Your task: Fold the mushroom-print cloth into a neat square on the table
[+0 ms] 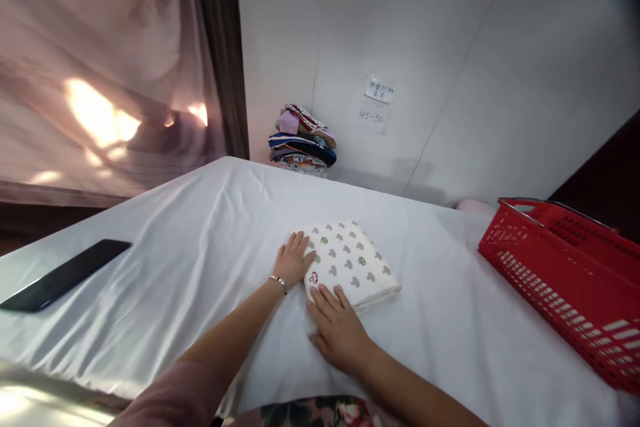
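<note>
A folded white cloth (345, 260) printed with grey, green and red mushrooms lies flat on the white-covered table in front of me. My left hand (294, 260), with a bracelet at its wrist, rests at the cloth's left edge, its fingers stretched out and touching it. At the near left corner my right hand (340, 330) lies with fingers extended, the fingertips on the cloth's near edge. Neither hand grips the cloth; both are open.
A red plastic basket (565, 287) stands at the right side of the table. On the left lies a flat black object (65, 275). A stack of folded clothes (303, 140) sits beyond the far edge, by a white wall (425, 47) with paper notes. A pinkish curtain (100, 27) hangs at left.
</note>
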Tool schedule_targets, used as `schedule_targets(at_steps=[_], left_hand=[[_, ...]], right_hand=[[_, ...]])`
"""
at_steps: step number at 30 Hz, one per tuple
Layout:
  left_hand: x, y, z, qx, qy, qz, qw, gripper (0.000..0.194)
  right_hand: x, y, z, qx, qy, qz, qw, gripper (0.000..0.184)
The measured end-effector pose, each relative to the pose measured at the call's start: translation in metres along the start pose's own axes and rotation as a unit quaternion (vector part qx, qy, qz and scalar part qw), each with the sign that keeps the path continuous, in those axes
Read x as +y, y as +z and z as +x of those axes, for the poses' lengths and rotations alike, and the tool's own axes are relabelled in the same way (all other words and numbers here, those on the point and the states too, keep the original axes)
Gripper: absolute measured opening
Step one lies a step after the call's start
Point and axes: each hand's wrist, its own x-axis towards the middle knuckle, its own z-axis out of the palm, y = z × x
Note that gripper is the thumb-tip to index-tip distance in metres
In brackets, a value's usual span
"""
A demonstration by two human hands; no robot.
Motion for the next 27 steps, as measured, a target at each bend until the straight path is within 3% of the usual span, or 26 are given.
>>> schedule_targets(at_steps=[4, 6, 8, 11, 14, 16, 19, 23, 27], left_hand=[[-0.006, 0.000, -0.001, -0.008, -0.004, -0.041, 0.999, 0.046], [-0.007, -0.005, 0.006, -0.008, -0.030, -0.062, 0.998, 0.044], [-0.010, -0.011, 0.016, 0.013, -0.067, -0.070, 0.995, 0.045], [-0.014, -0.020, 0.035, 0.013, -0.141, -0.063, 0.988, 0.052], [-0.017, -0.026, 0.051, -0.054, -0.208, -0.040, 0.976, 0.062], [-0.017, -0.026, 0.058, -0.084, -0.219, -0.042, 0.971, 0.061], [-0.014, -0.026, 0.067, -0.091, -0.199, -0.071, 0.973, 0.050], [-0.013, -0.029, 0.088, -0.064, -0.156, -0.085, 0.982, 0.045], [-0.021, -0.027, 0.115, -0.024, -0.135, -0.094, 0.986, 0.056]], right_hand=[[0.003, -0.021, -0.016, -0.003, -0.029, 0.049, 0.998, 0.053], [0.020, -0.033, -0.022, 0.036, 0.005, 0.062, 0.997, 0.048], [0.048, -0.041, -0.027, 0.102, 0.090, 0.061, 0.989, 0.045], [0.100, -0.044, -0.030, 0.166, 0.249, 0.083, 0.950, 0.048], [0.139, -0.041, -0.029, 0.128, 0.378, 0.189, 0.897, 0.054], [0.154, -0.039, -0.026, 0.095, 0.417, 0.244, 0.870, 0.060], [0.163, -0.036, -0.022, 0.074, 0.441, 0.257, 0.857, 0.069], [0.156, -0.028, -0.022, 0.084, 0.442, 0.288, 0.845, 0.071], [0.134, -0.020, -0.023, 0.104, 0.380, 0.357, 0.847, 0.075]])
